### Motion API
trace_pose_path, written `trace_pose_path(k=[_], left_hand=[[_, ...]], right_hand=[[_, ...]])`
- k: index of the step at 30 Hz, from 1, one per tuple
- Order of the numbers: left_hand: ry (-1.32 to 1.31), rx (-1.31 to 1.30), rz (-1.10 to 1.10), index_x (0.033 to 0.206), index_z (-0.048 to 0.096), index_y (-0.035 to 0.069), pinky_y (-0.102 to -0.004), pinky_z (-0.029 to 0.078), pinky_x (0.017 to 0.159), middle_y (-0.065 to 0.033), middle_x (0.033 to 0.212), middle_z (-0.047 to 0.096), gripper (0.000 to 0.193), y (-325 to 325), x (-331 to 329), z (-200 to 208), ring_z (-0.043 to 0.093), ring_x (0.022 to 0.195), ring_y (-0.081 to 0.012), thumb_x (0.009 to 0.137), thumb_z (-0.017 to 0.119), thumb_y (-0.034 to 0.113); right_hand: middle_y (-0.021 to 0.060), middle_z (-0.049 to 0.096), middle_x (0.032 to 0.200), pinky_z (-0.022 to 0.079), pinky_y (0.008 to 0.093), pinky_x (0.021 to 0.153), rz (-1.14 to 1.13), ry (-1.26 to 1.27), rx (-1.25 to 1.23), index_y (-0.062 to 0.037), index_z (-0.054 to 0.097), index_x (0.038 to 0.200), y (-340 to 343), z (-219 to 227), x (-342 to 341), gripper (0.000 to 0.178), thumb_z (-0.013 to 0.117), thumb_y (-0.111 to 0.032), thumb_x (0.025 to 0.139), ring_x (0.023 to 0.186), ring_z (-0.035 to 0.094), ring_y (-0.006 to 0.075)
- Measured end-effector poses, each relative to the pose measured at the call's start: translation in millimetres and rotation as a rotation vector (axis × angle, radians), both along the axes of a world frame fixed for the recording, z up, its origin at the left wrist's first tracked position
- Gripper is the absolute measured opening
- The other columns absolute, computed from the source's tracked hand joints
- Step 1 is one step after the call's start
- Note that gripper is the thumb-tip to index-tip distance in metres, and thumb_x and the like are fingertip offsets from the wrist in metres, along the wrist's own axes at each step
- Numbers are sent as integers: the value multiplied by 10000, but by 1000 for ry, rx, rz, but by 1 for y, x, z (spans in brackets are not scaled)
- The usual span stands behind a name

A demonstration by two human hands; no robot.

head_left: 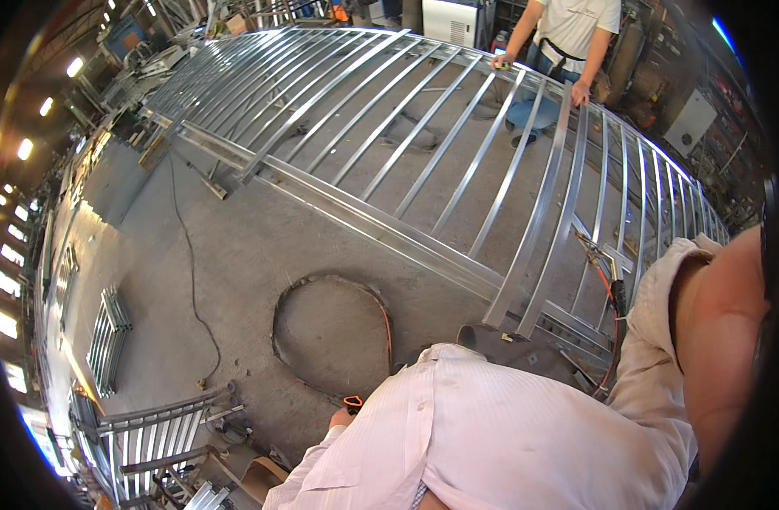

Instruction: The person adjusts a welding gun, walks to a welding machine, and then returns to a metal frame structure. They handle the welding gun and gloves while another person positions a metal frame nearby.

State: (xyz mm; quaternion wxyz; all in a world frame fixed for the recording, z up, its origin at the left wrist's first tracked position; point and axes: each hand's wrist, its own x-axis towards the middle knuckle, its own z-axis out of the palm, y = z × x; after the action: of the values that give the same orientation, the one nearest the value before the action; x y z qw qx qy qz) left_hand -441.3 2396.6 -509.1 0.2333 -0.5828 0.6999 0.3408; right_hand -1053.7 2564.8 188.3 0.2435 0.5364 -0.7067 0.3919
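Observation:
My left hand is low in front of my body, its fingers closed round a black handle with an orange loop. It looks like a welding torch, though my shirt hides part of it. A thick black cable with an orange stretch runs up to this hand and lies in a wide loop on the floor. My right arm is raised close to the camera at the right edge; the fingers of that hand do not show. Ahead lies a large metal frame with many parallel bars, nearest to me at its doubled crossbars.
Across the frame stands a co-worker, one hand on a bar, the other at the rim holding something small and yellow-green. A clamp-like tool with a red cable hangs at the right. Stacked metal pieces and a thin cable lie left.

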Motion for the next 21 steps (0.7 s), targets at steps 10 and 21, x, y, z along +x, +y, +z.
trace_pose_path(k=[10, 21], left_hand=[[64, -31, 32, 1308, 742, 81, -514, 527, 1055, -229, 1316, 731, 684, -5, -21, 76, 654, 1281, -444, 995, 562, 662], [78, -14, 92, 1279, 738, 94, -503, 548, 1015, -196, 1269, 757, 642, -92, -72, 125, 694, 1225, -409, 991, 524, 627]], right_hand=[[90, 676, 1115, 573, 293, 786, -13, 35, 83, -27, 651, 1256, 5, -8, -2, 294, 734, -46, 975, 923, 691, 148], [104, 669, 1135, 576, 300, 772, 138, -3, 230, -13, 644, 1255, -50, -42, 13, 305, 742, -34, 968, 905, 692, 166]])
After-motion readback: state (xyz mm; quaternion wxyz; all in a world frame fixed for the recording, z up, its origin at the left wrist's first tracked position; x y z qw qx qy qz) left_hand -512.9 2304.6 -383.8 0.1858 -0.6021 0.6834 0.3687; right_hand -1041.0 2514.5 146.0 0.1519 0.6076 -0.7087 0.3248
